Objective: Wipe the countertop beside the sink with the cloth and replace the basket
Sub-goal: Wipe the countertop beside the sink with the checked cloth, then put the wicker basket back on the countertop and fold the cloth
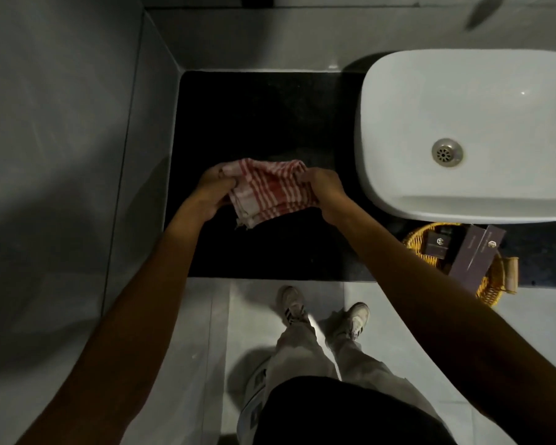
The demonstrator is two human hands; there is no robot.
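Note:
A red-and-white checked cloth (268, 191) is bunched between both hands above the black countertop (264, 117), left of the white sink (463, 133). My left hand (214, 191) grips the cloth's left end and my right hand (325, 189) grips its right end. A yellow woven basket (491, 284) holding dark boxes sits on the counter's front edge below the sink, to the right of my right forearm, partly hanging past the edge.
Grey tiled walls close off the counter on the left and at the back. The sink's drain (446, 152) is visible. Below the counter edge lie pale floor tiles, my legs and shoes (325, 316).

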